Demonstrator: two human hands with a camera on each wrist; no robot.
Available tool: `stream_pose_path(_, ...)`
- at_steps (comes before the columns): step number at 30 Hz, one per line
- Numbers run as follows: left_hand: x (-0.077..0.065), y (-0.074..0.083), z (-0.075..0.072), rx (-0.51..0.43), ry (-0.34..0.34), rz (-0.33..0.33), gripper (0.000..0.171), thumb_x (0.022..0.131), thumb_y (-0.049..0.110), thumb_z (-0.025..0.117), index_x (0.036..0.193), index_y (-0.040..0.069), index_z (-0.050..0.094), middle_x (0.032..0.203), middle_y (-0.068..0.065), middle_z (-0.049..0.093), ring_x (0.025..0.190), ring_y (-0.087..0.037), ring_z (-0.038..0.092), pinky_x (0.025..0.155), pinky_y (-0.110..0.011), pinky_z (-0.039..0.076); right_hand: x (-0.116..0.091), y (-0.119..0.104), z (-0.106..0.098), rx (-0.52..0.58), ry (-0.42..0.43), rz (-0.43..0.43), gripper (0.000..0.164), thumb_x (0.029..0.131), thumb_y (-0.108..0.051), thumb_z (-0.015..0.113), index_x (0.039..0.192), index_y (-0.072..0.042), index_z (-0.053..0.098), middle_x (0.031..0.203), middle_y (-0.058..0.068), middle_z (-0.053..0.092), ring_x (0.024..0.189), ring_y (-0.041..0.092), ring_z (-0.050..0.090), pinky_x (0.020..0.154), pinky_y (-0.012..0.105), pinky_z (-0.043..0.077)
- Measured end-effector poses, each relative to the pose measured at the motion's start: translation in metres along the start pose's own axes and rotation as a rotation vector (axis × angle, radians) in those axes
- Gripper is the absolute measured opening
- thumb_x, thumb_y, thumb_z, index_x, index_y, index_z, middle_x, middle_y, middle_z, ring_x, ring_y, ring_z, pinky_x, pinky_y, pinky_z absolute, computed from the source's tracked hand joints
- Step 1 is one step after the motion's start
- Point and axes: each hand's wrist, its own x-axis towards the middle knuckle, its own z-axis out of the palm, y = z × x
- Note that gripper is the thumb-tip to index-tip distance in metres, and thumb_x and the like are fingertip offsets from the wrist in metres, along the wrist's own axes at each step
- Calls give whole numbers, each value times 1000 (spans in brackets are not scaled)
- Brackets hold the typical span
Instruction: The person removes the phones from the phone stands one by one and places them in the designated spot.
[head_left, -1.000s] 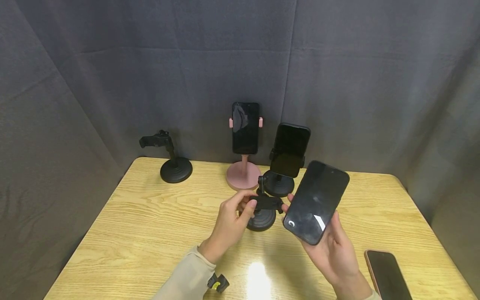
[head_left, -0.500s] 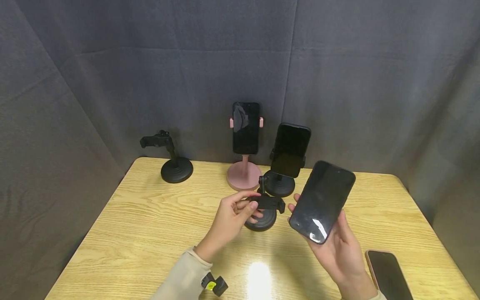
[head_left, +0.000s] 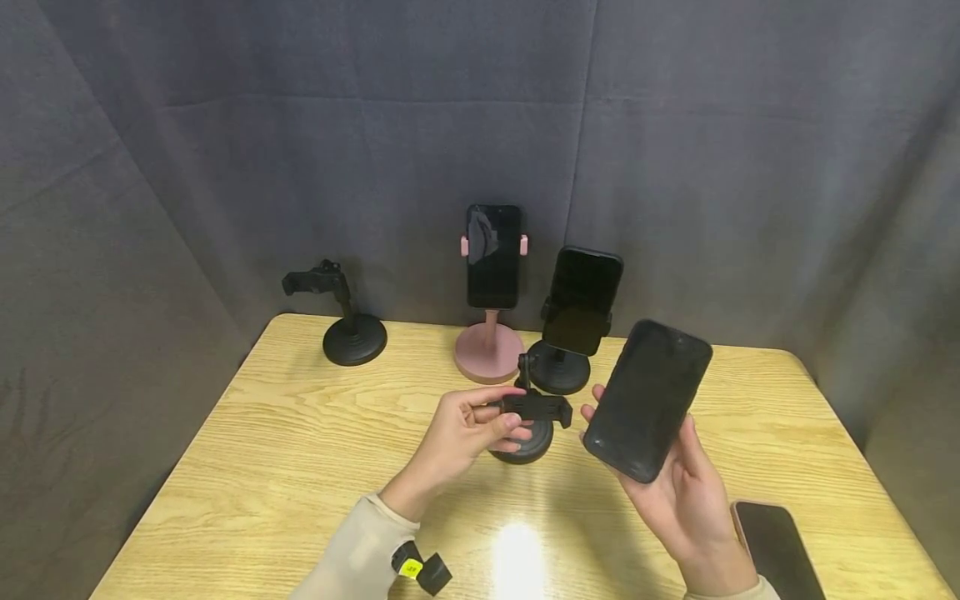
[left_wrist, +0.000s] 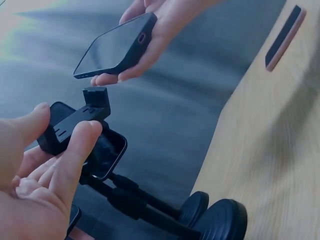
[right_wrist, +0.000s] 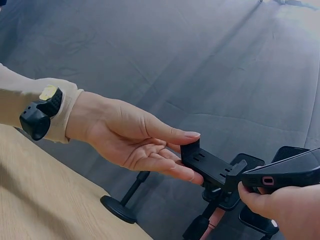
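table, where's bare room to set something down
The table is bare left of the left hand, before the empty stand, and right of the right hand, behind the pink-cased phone. Crowded: where the pink stand, loaded black stand and gripped stand bunch.

Wood-grain table (head_left: 300, 467)
Left black stand (head_left: 355, 343), pink stand (head_left: 489, 357) and right black stand (head_left: 559, 373) line its back; a nearer black stand (head_left: 528, 448) and, front right, a pink-edged phone (head_left: 777, 547) rest on it too.

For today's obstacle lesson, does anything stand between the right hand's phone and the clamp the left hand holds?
Only fingertips of the right hand, showing past the phone towards the clamp; nothing else visible.
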Motion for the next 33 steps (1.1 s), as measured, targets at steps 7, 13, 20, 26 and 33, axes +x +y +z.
stream_pose_path(7,-2,3,2,-35,63,-12,45,99,4,63,137,-16,50,117,-45,61,85,-6,76,79,-28,62,2,-1,-1,6,15,28,58,107,-42,-4,164,-30,2,165,21,27,153,43,25,128,49,22)
stream_pose_path(13,-5,6,-2,-41,88,2,47,100,6,62,140,-16,47,114,-48,60,85,-7,76,81,-27,62,-2,-1,-7,11,10,40,59,107,-42,-5,164,-28,3,165,23,27,153,44,25,128,48,21)
stream_pose_path(20,-8,8,-8,-30,105,-3,46,101,6,61,140,-14,48,115,-47,61,88,-8,76,83,-28,61,-6,0,-10,-2,20,62,59,107,-41,-6,164,-28,4,165,21,29,153,43,27,127,48,23)
stream_pose_path(26,-11,12,-14,-5,121,3,47,101,9,61,139,-15,49,120,-46,60,87,-7,76,82,-27,61,-10,-3,-11,8,53,84,57,108,-40,-4,164,-29,5,165,18,30,153,43,26,128,48,21)
stream_pose_path(33,-12,13,-20,-2,114,28,53,101,15,62,139,-18,46,120,-48,58,88,-7,76,83,-27,61,-17,-8,-12,9,93,96,55,110,-39,0,164,-30,8,166,17,29,153,41,27,128,47,20)
